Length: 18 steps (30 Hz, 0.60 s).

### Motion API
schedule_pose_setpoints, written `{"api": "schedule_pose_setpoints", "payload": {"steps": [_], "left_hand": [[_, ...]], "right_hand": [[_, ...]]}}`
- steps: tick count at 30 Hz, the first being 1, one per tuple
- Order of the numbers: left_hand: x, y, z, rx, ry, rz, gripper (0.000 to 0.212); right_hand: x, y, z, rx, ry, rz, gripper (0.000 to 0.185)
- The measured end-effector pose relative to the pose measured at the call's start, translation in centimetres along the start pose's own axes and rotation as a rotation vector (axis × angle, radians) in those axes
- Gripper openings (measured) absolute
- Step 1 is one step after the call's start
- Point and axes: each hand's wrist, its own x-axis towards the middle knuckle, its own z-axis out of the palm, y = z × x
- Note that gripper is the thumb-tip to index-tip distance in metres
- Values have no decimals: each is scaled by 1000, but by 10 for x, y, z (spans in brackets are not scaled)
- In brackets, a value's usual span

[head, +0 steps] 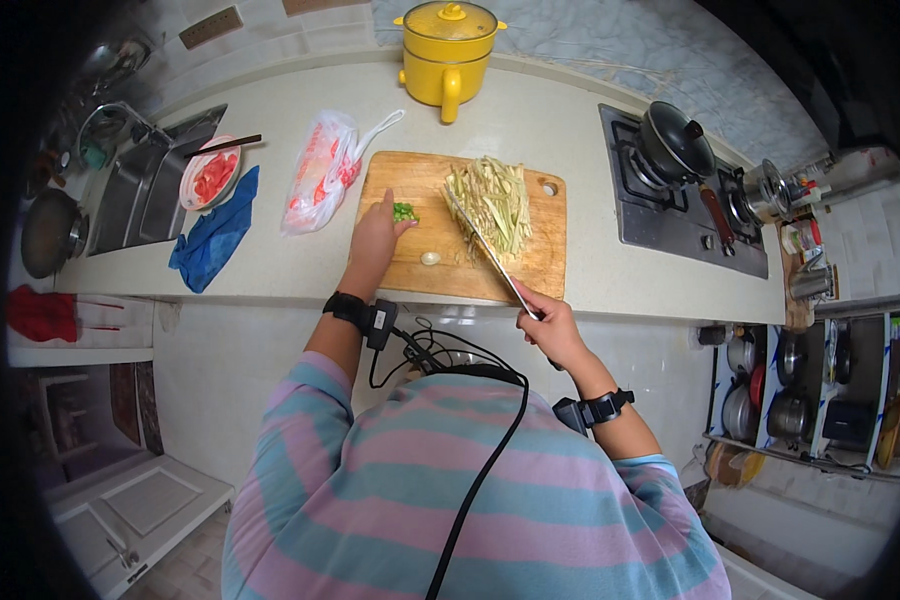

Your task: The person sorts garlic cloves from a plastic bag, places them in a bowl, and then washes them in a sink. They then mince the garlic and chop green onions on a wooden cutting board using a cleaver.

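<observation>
A wooden cutting board (420, 274) lies on the counter in front of me. My right hand (553, 326) grips the handle of a kitchen knife (487, 247), whose blade rests along the near-left side of a heap of pale green vegetable strips (499, 202). At the board's left edge, my left hand (375, 236) has its fingers apart beside a small pile of chopped green pieces (403, 213); whether the fingertips touch it I cannot tell. A pale clove, seemingly garlic (430, 258), lies between the hands, near the board's front.
Left are a plastic bag (322, 176), a blue cloth (217, 236), a bowl of red pieces (195, 199) with a dark utensil, and the sink (139, 187). A yellow electric pot (446, 71) stands behind the board. A lidded pan (671, 142) sits on the gas stove (664, 225) at right.
</observation>
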Motion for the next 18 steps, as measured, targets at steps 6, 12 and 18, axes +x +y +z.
{"api": "schedule_pose_setpoints", "payload": {"steps": [6,12,18], "left_hand": [[21,3,-9,-105,-59,-2,78],[25,16,-31,-221,-121,-102,55],[38,-18,-4,-527,-116,-114,32]], "right_hand": [[-4,1,-3,-27,4,-10,59],[-8,-2,-4,-20,17,-9,60],[-6,-1,-2,-9,8,-4,59]]}}
